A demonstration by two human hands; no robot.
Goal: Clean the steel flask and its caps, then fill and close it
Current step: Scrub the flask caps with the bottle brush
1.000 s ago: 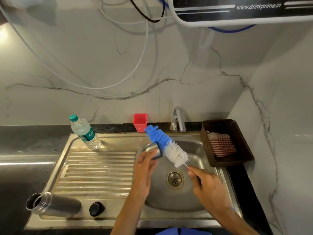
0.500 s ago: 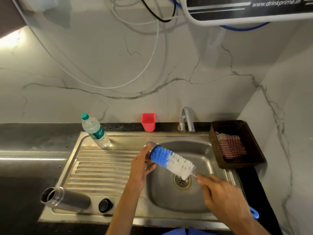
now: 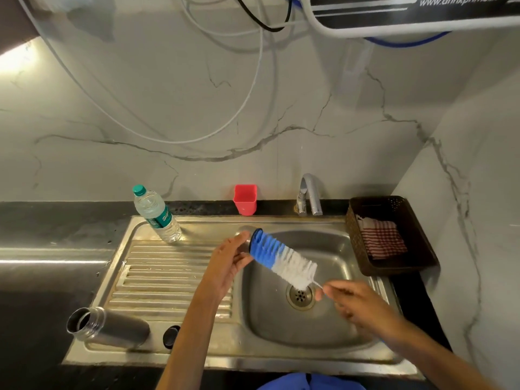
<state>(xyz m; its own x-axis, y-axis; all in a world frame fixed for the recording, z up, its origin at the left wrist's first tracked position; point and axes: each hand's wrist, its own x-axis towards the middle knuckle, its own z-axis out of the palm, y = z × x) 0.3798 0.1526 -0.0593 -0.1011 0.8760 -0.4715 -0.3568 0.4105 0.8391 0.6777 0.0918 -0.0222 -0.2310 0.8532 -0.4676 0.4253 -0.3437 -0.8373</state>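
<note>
Steel flask (image 3: 108, 327) lies uncapped at the sink's (image 3: 253, 358) front-left corner, black inner cap (image 3: 170, 336) just beside it. Our left hand (image 3: 229, 264) grips the steel cap (image 3: 245, 235) over the basin, bottle brush (image 3: 284, 258) pushed into it. Right hand (image 3: 357, 304) pinches the brush's wire handle.

I've got open drainboard (image 3: 168, 277) between the plastic bottle (image 3: 157, 213) at the back and the flask (image 3: 108, 327) lying up front with the black cap (image 3: 170, 336) beside it. Over the basin, the brush (image 3: 282, 258) crosses the way; basket (image 3: 422, 257) blocks the right.
</note>
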